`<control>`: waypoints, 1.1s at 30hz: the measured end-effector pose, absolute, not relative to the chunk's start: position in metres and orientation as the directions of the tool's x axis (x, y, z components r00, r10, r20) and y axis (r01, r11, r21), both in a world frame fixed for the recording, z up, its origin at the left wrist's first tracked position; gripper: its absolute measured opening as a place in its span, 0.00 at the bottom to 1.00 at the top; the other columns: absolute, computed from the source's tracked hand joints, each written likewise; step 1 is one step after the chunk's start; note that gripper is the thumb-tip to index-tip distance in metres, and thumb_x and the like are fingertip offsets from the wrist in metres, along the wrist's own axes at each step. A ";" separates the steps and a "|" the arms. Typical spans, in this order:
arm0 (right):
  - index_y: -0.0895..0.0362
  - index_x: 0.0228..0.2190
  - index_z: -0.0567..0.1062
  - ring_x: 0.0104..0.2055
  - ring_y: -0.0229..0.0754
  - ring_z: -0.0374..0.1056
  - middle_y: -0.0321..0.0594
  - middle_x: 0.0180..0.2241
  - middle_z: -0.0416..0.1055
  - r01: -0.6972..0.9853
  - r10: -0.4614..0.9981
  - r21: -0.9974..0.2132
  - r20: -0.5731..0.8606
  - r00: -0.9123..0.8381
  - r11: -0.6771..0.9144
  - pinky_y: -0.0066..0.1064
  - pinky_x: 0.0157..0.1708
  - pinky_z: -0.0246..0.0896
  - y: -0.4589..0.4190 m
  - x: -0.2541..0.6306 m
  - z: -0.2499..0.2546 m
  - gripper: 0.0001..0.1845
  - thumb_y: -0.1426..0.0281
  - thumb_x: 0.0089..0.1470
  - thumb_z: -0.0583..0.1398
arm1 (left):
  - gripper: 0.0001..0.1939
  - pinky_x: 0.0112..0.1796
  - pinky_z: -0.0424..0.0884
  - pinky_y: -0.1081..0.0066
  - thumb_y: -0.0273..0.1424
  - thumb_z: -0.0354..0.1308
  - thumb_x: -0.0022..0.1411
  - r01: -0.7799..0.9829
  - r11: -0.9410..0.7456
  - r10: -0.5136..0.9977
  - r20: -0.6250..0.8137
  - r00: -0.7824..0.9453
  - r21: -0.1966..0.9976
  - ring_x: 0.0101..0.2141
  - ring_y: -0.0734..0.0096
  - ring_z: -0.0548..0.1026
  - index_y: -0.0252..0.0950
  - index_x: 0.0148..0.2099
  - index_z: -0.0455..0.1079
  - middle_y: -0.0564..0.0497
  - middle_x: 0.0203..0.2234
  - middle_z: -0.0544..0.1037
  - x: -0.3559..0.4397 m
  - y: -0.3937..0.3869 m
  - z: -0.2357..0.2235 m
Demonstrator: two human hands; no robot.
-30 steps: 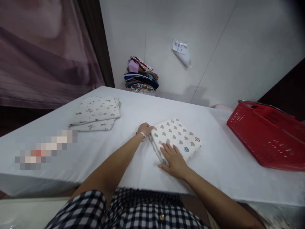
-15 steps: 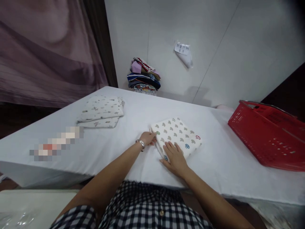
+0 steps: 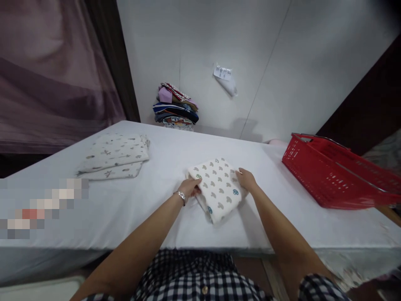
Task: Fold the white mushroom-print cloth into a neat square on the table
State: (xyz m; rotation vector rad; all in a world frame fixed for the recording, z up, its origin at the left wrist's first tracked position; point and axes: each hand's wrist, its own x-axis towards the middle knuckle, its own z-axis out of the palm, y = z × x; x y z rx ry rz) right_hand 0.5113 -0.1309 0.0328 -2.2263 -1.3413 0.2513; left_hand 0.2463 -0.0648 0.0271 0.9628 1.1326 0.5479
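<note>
A folded white cloth (image 3: 219,188) printed with grey, green and blue mushrooms lies in front of me, its near side tilted up a little off the table. My left hand (image 3: 189,186), with a silver watch on its wrist, grips the cloth's left edge, thumb on top and fingers tucked beneath. At the opposite edge my right hand (image 3: 246,179) holds the cloth, its fingertips partly hidden. A second folded white cloth (image 3: 114,154) with a small plant-like print rests on the table's left part, apart from both hands.
The table (image 3: 169,144) has a white cover. On its right stands a red plastic basket (image 3: 332,175) with metal handles. A stack of folded clothes (image 3: 176,106) is beyond the back edge, near the wall. A plastic pouch with a written label (image 3: 223,73) hangs on the wall.
My right hand has moved from lying flat on the mushroom-print cloth to gripping its right edge. The cloth's near side has come up slightly. The whole view has shifted to the right.
</note>
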 end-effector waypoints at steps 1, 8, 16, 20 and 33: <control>0.56 0.42 0.75 0.53 0.53 0.64 0.50 0.48 0.71 0.747 0.863 -0.518 0.034 0.505 -0.417 0.41 0.51 0.57 -0.125 0.518 0.035 0.20 0.58 0.54 0.55 | 0.12 0.20 0.65 0.77 0.36 0.62 0.54 0.087 0.514 0.785 -0.509 0.353 0.853 0.19 0.76 0.71 0.33 0.37 0.67 0.50 0.24 0.76 0.246 -0.066 0.029; 0.58 0.25 0.76 0.42 0.52 0.69 0.51 0.34 0.75 0.757 0.882 -0.488 -0.059 0.468 -0.434 0.34 0.39 0.60 -0.107 0.522 0.031 0.20 0.54 0.52 0.57 | 0.18 0.37 0.74 0.69 0.39 0.57 0.58 -0.050 0.609 0.715 -0.520 0.468 0.792 0.36 0.65 0.77 0.29 0.43 0.68 0.38 0.37 0.78 0.247 -0.065 0.026; 0.57 0.41 0.75 0.48 0.48 0.67 0.49 0.46 0.72 0.820 0.872 -0.313 -0.067 0.484 -0.480 0.31 0.41 0.57 -0.121 0.510 0.020 0.24 0.53 0.57 0.50 | 0.02 0.28 0.72 0.73 0.28 0.55 0.59 -0.054 0.513 0.848 -0.495 0.191 0.857 0.26 0.72 0.75 0.34 0.34 0.65 0.50 0.26 0.77 0.244 -0.060 0.003; 0.56 0.41 0.75 0.46 0.48 0.67 0.48 0.44 0.73 0.853 0.888 -0.255 -0.064 0.456 -0.456 0.31 0.40 0.58 -0.125 0.506 0.022 0.25 0.53 0.58 0.47 | 0.04 0.28 0.73 0.71 0.28 0.57 0.57 -0.012 0.520 0.842 -0.511 0.174 0.854 0.25 0.70 0.75 0.35 0.32 0.65 0.52 0.23 0.76 0.239 -0.059 0.000; 0.60 0.41 0.75 0.46 0.49 0.68 0.52 0.44 0.72 0.833 0.873 -0.263 -0.144 0.465 -0.487 0.31 0.40 0.59 -0.090 0.504 0.034 0.27 0.54 0.59 0.47 | 0.07 0.32 0.75 0.67 0.33 0.55 0.59 0.065 0.484 0.861 -0.488 0.143 0.873 0.31 0.64 0.78 0.34 0.36 0.68 0.44 0.30 0.78 0.239 -0.045 -0.003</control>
